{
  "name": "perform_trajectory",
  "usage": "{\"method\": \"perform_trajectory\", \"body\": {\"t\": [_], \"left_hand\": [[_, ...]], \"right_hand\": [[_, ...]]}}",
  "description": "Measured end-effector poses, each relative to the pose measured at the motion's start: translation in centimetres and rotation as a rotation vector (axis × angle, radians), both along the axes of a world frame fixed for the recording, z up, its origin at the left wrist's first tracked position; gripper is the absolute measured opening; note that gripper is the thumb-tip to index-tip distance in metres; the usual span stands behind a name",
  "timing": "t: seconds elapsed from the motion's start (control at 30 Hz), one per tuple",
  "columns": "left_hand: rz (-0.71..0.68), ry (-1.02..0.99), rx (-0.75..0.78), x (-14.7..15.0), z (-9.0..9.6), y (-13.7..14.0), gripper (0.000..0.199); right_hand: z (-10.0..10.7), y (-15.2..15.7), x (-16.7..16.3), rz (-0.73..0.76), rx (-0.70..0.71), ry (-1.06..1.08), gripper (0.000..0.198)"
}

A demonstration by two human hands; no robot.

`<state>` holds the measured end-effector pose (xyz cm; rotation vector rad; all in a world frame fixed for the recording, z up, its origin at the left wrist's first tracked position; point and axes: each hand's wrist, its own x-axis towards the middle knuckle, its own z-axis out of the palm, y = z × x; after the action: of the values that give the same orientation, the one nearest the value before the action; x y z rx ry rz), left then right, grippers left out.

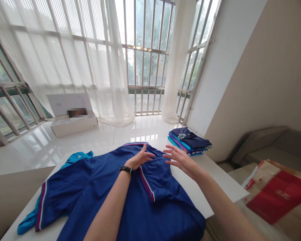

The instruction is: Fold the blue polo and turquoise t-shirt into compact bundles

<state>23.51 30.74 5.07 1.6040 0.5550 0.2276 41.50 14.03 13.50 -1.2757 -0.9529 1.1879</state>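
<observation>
A navy blue short-sleeved shirt (102,177) lies spread over the white table. Its right sleeve (158,179), edged with red and white stripes, is folded inward over the body, while the left sleeve (57,195) stretches out to the side. My left hand (141,158), with a black watch on the wrist, is over the shirt by the folded sleeve, fingers apart. My right hand (179,159) hovers near the shirt's right shoulder edge, fingers spread and holding nothing. Bright blue cloth (76,157) shows from under the shirt on the left.
A stack of folded clothes (190,140) sits at the back right of the table. An open white box (74,124) stands on the glossy ledge at the left. A red and brown paper bag (278,194) is at the right, near a sofa (266,144). White curtains hang before barred windows.
</observation>
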Motion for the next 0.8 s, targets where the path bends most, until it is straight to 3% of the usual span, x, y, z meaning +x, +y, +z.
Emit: {"method": "perform_trajectory", "body": {"t": [0.1,0.23,0.33,0.57,0.8], "left_hand": [[0.0,0.12,0.238,-0.1,0.1,0.5,0.057],[0.023,0.219,0.5,1.5,0.2,0.0,0.05],[0.106,0.241,0.636,3.4,-0.1,-1.4,0.049],[0.171,0.157,0.741,6.4,-1.7,-4.4,0.03],[0.297,-0.003,0.667,7.0,-2.9,-2.8,0.031]], "right_hand": [[-3.6,-5.1,1.6,-0.094,-0.119,-0.337,0.052],[-9.1,-12.9,1.6,-0.24,-0.127,-0.679,0.043],[-11.5,-16.9,0.0,-0.354,-0.078,-0.866,0.037],[-11.6,-17.8,-1.4,-0.352,-0.127,-1.117,0.022],[-12.8,-19.7,-1.9,-0.369,-0.069,-0.998,0.037]]}}
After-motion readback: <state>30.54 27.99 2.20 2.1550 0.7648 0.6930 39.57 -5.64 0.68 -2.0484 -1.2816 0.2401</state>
